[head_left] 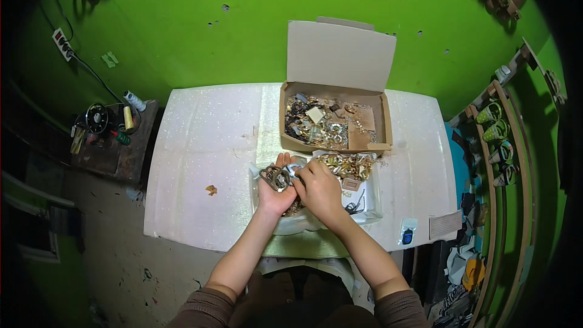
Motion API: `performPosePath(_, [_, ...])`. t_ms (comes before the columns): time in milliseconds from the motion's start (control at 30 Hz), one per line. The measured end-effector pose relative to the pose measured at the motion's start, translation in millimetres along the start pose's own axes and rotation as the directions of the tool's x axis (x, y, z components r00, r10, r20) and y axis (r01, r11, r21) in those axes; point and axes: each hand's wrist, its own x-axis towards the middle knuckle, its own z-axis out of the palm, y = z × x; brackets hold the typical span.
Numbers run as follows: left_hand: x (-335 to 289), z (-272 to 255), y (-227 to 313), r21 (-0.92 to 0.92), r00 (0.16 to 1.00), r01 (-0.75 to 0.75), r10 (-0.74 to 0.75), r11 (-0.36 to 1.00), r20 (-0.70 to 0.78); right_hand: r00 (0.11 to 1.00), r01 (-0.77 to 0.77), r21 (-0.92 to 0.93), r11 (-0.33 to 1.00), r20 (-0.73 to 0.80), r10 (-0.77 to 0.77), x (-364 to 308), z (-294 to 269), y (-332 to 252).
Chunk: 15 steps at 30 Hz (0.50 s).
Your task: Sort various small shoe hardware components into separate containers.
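Palm up, my left hand (276,199) cups several dark metal buckles (274,177), which look like rings or shoe buckles. My right hand (320,193) is closed over the left palm's edge, fingertips pinched by a pale silvery piece; what they grip is hidden. Both hands are above a white plastic-lined tray (371,211). In its right part lie gold-coloured trim pieces (347,164), a pinkish rectangular buckle (351,183) and a dark bead chain (356,205). More small pieces show under my wrists.
Behind the tray an open cardboard box (337,54) holds many mixed ornaments. A small packet with a dark blue item (407,232) and a card (445,225) lie at the table's right. A brown scrap (211,190) is at left. Sandals hang on a wooden rack (495,146).
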Motion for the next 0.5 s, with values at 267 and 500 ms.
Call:
performPosePath(267, [-18.7, -6.8, 28.6, 0.072, 0.992, 0.118, -0.114, 0.990, -0.055, 0.996, -0.083, -0.012, 0.996, -0.011, 0.083, -6.2, 28.3, -33.3])
performPosePath(500, [-31.5, -12.7, 41.6, 0.079, 0.983, 0.167, -0.160, 0.983, -0.085, 0.927, -0.373, 0.520, 0.768, 0.246, 0.283, 2.9, 19.6, -39.7])
